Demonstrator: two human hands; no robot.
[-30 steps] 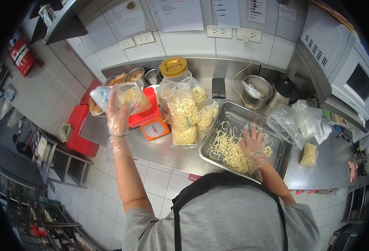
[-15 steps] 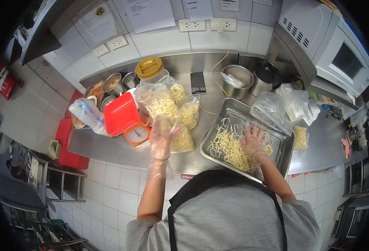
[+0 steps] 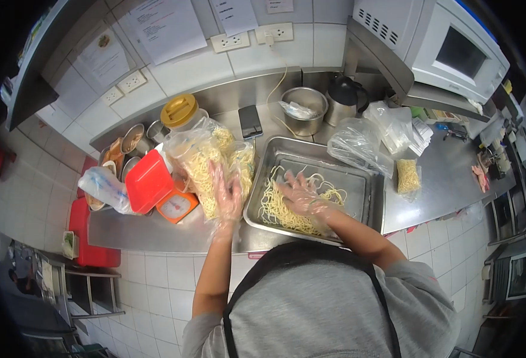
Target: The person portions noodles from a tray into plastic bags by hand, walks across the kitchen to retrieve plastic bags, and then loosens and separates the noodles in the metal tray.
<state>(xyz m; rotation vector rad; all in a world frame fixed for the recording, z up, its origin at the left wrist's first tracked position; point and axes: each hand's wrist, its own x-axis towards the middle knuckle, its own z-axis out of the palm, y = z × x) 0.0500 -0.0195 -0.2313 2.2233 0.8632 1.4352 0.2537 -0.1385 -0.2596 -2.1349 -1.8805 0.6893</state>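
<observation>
My left hand point(image 3: 228, 197), in a clear plastic glove, rests with fingers spread against the right side of the filled noodle bags point(image 3: 198, 173). My right hand point(image 3: 302, 197), gloved too, lies with its fingers apart on loose yellow noodles point(image 3: 278, 210) in a metal tray point(image 3: 363, 203). Left of the bags, a red plastic container point(image 3: 148, 181) tilts on an orange scale point(image 3: 177, 206). Another bag of noodles point(image 3: 242, 162) stands between the left hand's bags and the tray.
Behind are a gold-lidded jar point(image 3: 179, 111), a phone point(image 3: 250, 122), a steel bowl point(image 3: 303, 111) and a thermal jug point(image 3: 345, 100). Empty plastic bags point(image 3: 360, 143) overlap the tray's back right corner. A small noodle packet point(image 3: 407, 176) lies farther right, below a microwave point(image 3: 454, 51).
My left hand has moved right from the red container to the noodle bags, and the bag it held now stands among them. My right hand has shifted left over the noodles. The view has turned right.
</observation>
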